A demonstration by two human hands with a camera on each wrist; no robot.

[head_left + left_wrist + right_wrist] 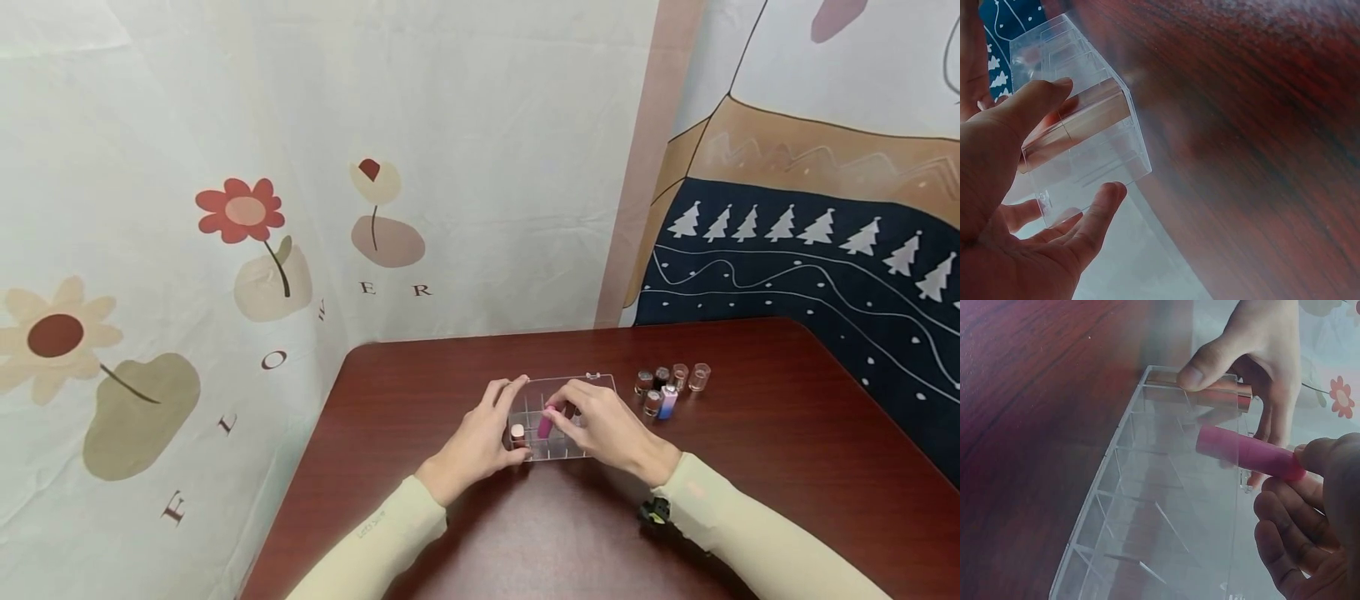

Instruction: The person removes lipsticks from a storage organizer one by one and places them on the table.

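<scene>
A clear divided organizer box (557,448) sits on the table in front of me. My left hand (478,435) holds its left end, the thumb on the near wall and the fingers on the far side. In that end compartment a copper-coloured tube (1229,395) stands upright, with a pale top in the head view. My right hand (606,423) pinches a bright pink lipstick tube (1250,453) by its upper end. The tube's lower end is down inside the box, near the copper tube, as the right wrist view shows. Other compartments appear through the clear walls.
Right of the box, several small clear-topped tubes (698,377) stand in a cluster, with a pink-and-blue tube (667,403) at its front. The reddish-brown wooden table (420,392) meets a printed cloth backdrop (487,208) behind. A dark device (656,510) is at the right wrist.
</scene>
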